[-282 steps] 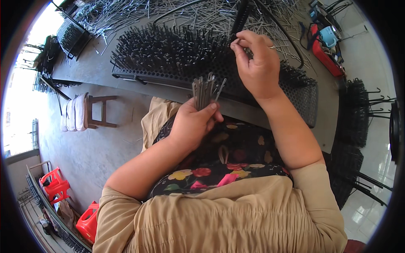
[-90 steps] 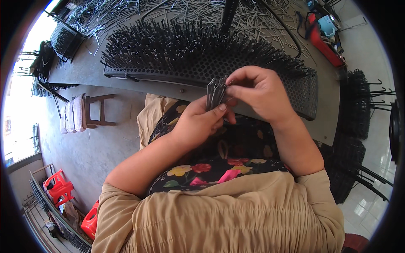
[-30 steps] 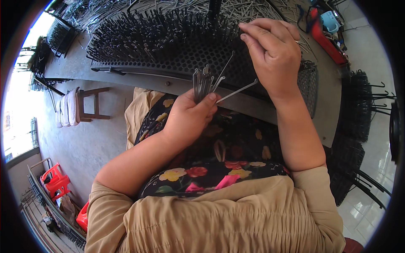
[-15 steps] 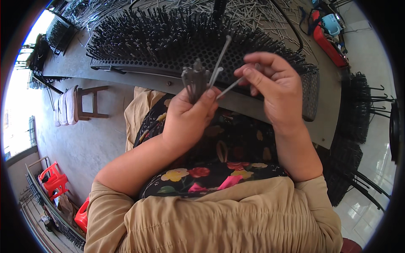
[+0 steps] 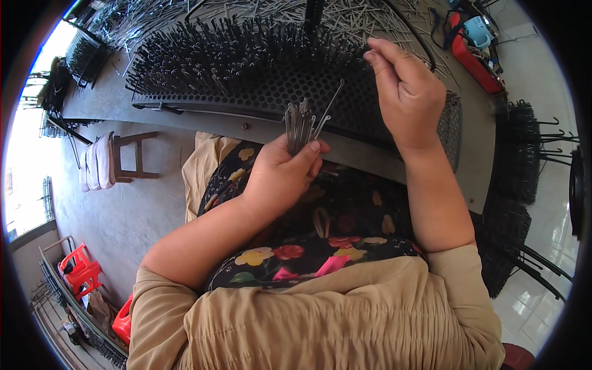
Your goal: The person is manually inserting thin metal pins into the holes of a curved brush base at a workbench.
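My left hand [image 5: 277, 179] is closed around a bunch of thin grey metal rods [image 5: 300, 126] with small looped ends pointing up. One or two of them lean out to the right past my thumb. Raised at the right, my right hand [image 5: 412, 102] pinches thumb and forefinger together at the edge of the standing rods; whatever is between the fingertips cannot be made out. Beyond both hands lies a black perforated rack [image 5: 345, 123], its holes bare along the near side. Dark hook-ended rods [image 5: 228, 58] stand densely in its far and left part.
Loose metal rods [image 5: 364, 21] lie heaped on the table behind the rack. A red tray [image 5: 472, 65] with a light-blue cup [image 5: 478, 31] is at the far right. Black racks of hooked rods [image 5: 523, 154] stand right of the table. A wooden stool [image 5: 135, 157] is at left.
My right hand has moved up and away from the left hand, toward the standing rods. The rod it pinched is no longer visible. My left hand has shifted slightly right with the bunch.
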Action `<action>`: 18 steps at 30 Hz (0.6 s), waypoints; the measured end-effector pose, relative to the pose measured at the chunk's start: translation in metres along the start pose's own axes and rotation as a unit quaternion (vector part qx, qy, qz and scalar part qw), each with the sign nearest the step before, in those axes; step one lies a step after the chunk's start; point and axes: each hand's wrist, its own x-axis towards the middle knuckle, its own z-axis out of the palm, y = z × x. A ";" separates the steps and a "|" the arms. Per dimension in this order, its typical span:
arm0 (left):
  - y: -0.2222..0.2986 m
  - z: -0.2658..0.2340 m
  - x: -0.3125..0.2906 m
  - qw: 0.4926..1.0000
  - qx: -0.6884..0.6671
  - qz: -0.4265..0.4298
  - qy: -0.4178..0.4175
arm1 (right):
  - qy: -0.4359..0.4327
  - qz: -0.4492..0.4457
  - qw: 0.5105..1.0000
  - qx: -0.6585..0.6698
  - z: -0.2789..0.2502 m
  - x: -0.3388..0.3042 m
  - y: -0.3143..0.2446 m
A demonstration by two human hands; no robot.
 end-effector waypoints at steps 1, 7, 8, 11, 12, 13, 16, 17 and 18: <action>0.001 0.000 0.000 1.000 0.008 0.001 0.002 | -0.017 0.008 1.000 -0.008 0.001 0.001 -0.001; 0.002 0.001 -0.002 0.999 0.041 0.028 0.021 | -0.084 -0.112 0.983 -0.120 0.002 0.014 -0.008; 0.003 0.001 -0.002 0.998 0.041 0.025 0.026 | -0.084 -0.112 0.983 -0.122 0.001 0.012 -0.008; 0.004 0.001 -0.003 1.000 0.017 0.014 0.018 | -0.119 -0.102 0.978 -0.138 0.000 0.003 -0.006; 0.005 0.001 -0.005 1.000 0.016 0.014 0.019 | -0.090 -0.089 0.987 -0.097 -0.003 0.001 -0.003; 0.005 0.001 -0.007 1.000 0.001 0.025 0.009 | -0.061 -0.075 0.994 -0.055 -0.006 -0.001 -0.003; 0.005 -0.001 -0.011 0.998 -0.025 0.042 -0.037 | -0.141 0.332 0.873 0.327 -0.019 -0.008 -0.038; 0.005 0.000 -0.011 0.995 -0.034 0.051 -0.074 | -0.141 0.332 0.874 0.326 -0.022 -0.006 -0.037; 0.005 0.000 -0.011 0.995 -0.034 0.051 -0.075 | -0.182 0.383 0.830 0.363 -0.025 -0.003 -0.035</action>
